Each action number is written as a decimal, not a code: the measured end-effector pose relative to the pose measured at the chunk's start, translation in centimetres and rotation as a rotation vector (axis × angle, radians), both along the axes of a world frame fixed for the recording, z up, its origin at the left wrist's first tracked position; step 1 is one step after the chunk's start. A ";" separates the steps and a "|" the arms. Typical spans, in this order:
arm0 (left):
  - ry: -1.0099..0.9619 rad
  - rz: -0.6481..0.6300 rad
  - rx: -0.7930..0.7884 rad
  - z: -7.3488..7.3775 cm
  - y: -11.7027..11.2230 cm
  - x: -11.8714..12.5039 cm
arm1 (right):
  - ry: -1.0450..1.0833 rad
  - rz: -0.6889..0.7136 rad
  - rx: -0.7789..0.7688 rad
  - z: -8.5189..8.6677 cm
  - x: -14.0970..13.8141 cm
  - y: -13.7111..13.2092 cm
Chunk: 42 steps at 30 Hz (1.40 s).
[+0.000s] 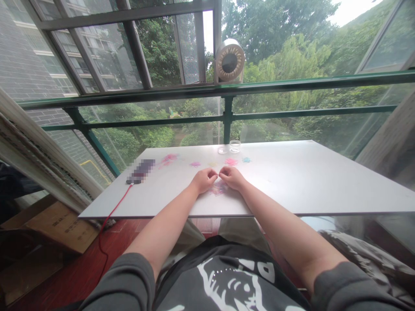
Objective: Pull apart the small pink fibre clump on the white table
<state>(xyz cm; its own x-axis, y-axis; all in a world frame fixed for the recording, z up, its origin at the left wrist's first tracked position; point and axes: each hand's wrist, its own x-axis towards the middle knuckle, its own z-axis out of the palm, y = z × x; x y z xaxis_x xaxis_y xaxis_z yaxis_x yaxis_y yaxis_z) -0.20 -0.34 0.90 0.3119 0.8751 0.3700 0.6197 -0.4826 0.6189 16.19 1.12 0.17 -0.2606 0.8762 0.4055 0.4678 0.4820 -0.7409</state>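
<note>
My left hand (205, 180) and my right hand (231, 178) meet fingertip to fingertip above the white table. Both are closed in a pinch, and whatever lies between the fingers is too small to make out. Just below them is a mixed-colour pile of tiny thin pieces (218, 190), partly hidden by my hands. Beyond my hands, small heaps sorted by colour lie in a row: a pink-red heap (169, 159), a purple heap (195, 164), a pale yellow heap (212, 164), a bright pink heap (231, 161) and a light blue heap (247, 160).
A clear round container (235, 146) and a flat clear lid (222, 150) stand at the far edge of the white table (308, 181). At the left lies a blurred-out dark device (141, 171) with a red cable (117, 205). Behind runs a green railing (155, 123).
</note>
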 end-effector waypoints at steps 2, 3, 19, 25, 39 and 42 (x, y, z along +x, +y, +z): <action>-0.002 -0.004 0.009 -0.1 0.1 0.0 | -0.002 -0.001 -0.004 0.0 0.0 0.0; -0.003 -0.005 0.010 -0.1 0.1 0.0 | -0.004 -0.002 -0.006 0.1 0.0 -0.1; 0.004 -0.030 0.021 -0.4 0.3 -0.2 | -0.022 -0.005 -0.013 0.4 0.0 -0.4; 0.004 -0.032 0.015 -0.6 0.5 -0.2 | -0.016 -0.003 -0.005 0.3 -0.1 -0.3; 0.020 -0.033 -0.003 -0.5 0.3 -0.2 | -0.004 0.007 0.009 0.1 0.0 -0.1; 0.027 -0.033 -0.007 -0.5 0.3 -0.1 | -0.013 0.000 0.007 0.2 0.0 -0.2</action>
<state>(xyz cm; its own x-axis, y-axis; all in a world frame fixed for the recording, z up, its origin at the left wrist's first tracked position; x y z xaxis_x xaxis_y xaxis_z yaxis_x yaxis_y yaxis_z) -0.33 -0.05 0.42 0.3503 0.8667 0.3552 0.6203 -0.4988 0.6053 16.16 0.92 0.33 -0.2658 0.8733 0.4083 0.4777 0.4872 -0.7310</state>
